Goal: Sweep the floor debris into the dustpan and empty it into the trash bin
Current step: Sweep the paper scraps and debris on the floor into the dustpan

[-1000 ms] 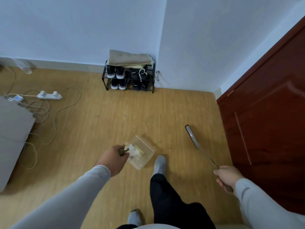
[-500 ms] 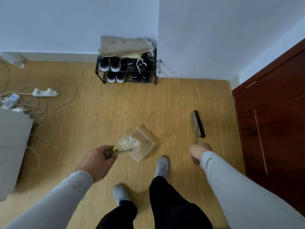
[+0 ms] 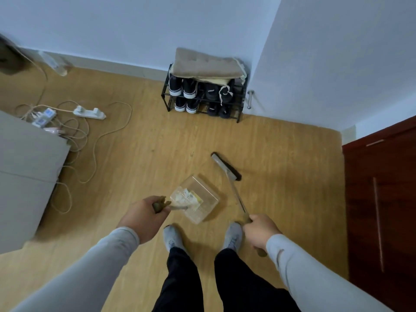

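Left hand (image 3: 144, 218) has its grip curled round the handle of the clear dustpan (image 3: 197, 202), which sits low by the feet with paper scraps (image 3: 188, 197) inside. Right hand (image 3: 261, 230) grips the broom (image 3: 226, 166), head just beyond the pan. Around: shoe rack (image 3: 202, 95) at the wall, power strip (image 3: 89, 112) and loose cables (image 3: 99, 140) off left, red door (image 3: 380, 199) on the right.

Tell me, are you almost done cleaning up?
Partly. Paper scraps already sit in the clear dustpan, so some sweeping looks done. The left hand holds the dustpan's handle and the right hand holds the broom. Emptying is left; no trash bin is in view.
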Tool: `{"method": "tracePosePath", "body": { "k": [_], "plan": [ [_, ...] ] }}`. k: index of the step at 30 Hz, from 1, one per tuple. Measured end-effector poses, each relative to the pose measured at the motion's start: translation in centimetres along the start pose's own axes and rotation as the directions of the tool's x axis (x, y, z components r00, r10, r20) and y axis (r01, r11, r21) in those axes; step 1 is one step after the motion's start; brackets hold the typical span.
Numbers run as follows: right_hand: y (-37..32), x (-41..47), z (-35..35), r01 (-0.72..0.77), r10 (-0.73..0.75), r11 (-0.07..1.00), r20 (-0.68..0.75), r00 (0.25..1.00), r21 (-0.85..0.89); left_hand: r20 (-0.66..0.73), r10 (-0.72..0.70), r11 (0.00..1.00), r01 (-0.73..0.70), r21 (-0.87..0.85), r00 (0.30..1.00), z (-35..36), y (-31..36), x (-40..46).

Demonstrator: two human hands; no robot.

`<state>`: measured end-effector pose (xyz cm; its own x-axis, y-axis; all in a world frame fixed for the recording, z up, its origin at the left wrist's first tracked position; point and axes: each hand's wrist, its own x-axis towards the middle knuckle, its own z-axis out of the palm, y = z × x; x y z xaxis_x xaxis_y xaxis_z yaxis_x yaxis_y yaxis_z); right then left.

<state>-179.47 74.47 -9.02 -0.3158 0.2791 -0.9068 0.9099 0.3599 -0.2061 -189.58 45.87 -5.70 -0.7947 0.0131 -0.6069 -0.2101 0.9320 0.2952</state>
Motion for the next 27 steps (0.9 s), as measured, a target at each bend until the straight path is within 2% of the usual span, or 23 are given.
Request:
{"method": "tracePosePath", "body": {
  "k": [5,10,13,15,19,23,27],
  "plan": [
    [-1.1,-3.8,-3.3,0.022,-0.016,0.998,-0.108,0.994,0.058,0.051,0.035,0.999,-0.033,-0.026,0.998,-2.2,-2.5,1.5],
    [-5.6,-1.9,-4.0,0.034,-0.065,0.987,-0.191,0.979,-0.16,0.088,0.083,0.996,-0.081,-0.027,0.993,-3.6,-4.0,4.1],
    [-8.2,1.6,-3.1,0.027,-0.067,0.968,-0.153,0.986,-0.251,0.09,0.094,0.996,-0.093,-0.018,0.991,-3.4,-4.3,5.5],
    [-9.0,2.6,-2.2,0.012,-0.065,0.922,-0.125,0.99,-0.386,0.091,0.099,0.995,-0.098,-0.013,0.991,-3.0,-4.2,6.2],
    [-6.1,1.4,-2.3,-0.02,-0.058,0.743,-0.093,0.994,-0.669,0.106,0.1,0.995,-0.103,0.02,0.989,-2.5,-3.6,6.7],
    [-1.9,-0.7,-4.7,-0.027,-0.053,0.638,-0.079,0.995,-0.77,0.122,0.11,0.992,-0.117,0.048,0.986,-2.1,-2.5,7.0],
    [0.6,-2.4,-7.3,-0.06,-0.035,0.616,-0.103,0.994,-0.785,0.135,0.126,0.988,-0.137,0.077,0.983,-1.8,-1.6,7.2]
  ]
}}
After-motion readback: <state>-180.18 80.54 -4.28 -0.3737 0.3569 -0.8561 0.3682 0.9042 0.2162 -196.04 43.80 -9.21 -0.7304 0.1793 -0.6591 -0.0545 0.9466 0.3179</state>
